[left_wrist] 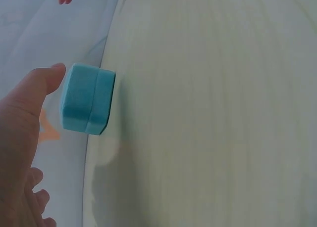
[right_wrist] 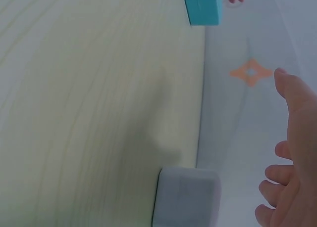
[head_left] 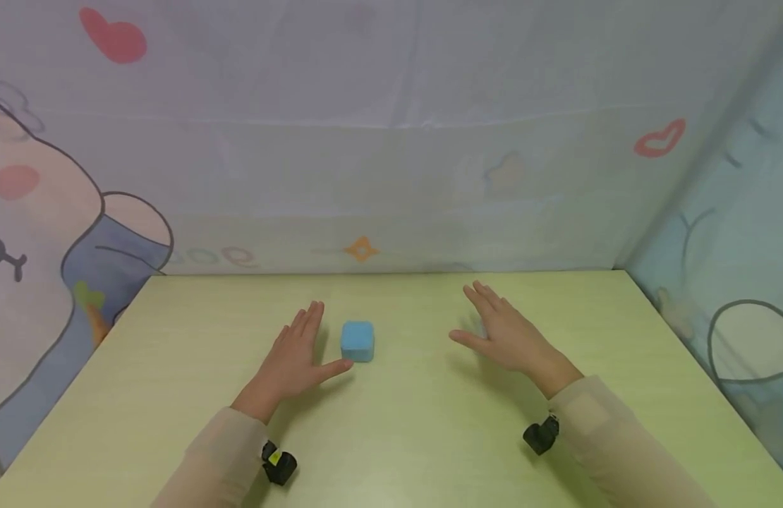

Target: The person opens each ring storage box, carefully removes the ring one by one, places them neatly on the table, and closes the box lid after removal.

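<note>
A small light-blue box (head_left: 357, 340) with rounded corners stands on the table, left of the middle. In the left wrist view a seam runs round this blue box (left_wrist: 88, 99), like that of a lidded ring box. My left hand (head_left: 296, 361) is held just left of it, fingers straight and thumb spread; the thumb tip is close to the box's near edge, and I cannot tell whether they touch. Farther right, my right hand (head_left: 511, 340) hovers with fingers extended, holding nothing. Beside it stands a grey rounded box (right_wrist: 185, 200), mostly hidden behind the hand in the head view.
The pale yellow-green table (head_left: 398, 437) ends at a printed cloth backdrop (head_left: 391, 176). A cloth side wall (head_left: 734, 247) borders the right edge, and another printed panel (head_left: 29, 296) borders the left. Small black cameras (head_left: 280, 466) sit at both wrists.
</note>
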Demonstrator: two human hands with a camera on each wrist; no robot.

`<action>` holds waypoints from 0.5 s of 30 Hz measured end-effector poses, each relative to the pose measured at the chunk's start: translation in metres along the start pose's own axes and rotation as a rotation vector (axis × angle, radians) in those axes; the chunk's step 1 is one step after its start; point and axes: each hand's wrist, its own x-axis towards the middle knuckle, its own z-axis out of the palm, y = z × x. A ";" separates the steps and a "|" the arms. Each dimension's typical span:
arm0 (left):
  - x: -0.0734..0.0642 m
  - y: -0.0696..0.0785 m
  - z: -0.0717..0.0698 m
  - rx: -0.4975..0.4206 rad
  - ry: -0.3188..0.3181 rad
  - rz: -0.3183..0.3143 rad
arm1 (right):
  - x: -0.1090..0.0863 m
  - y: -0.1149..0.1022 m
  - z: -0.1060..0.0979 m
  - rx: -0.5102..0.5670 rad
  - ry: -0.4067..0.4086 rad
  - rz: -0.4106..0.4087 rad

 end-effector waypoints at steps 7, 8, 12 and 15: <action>0.000 -0.003 0.007 -0.053 -0.027 -0.012 | 0.002 0.001 0.005 0.045 -0.018 0.004; 0.000 -0.003 0.008 -0.059 -0.028 -0.015 | 0.002 0.000 0.006 0.055 -0.019 0.002; 0.000 -0.004 0.010 -0.072 -0.035 -0.023 | 0.003 -0.001 0.009 0.078 -0.025 0.001; 0.001 -0.004 0.011 -0.081 -0.034 -0.021 | 0.003 -0.001 0.011 0.092 -0.024 0.003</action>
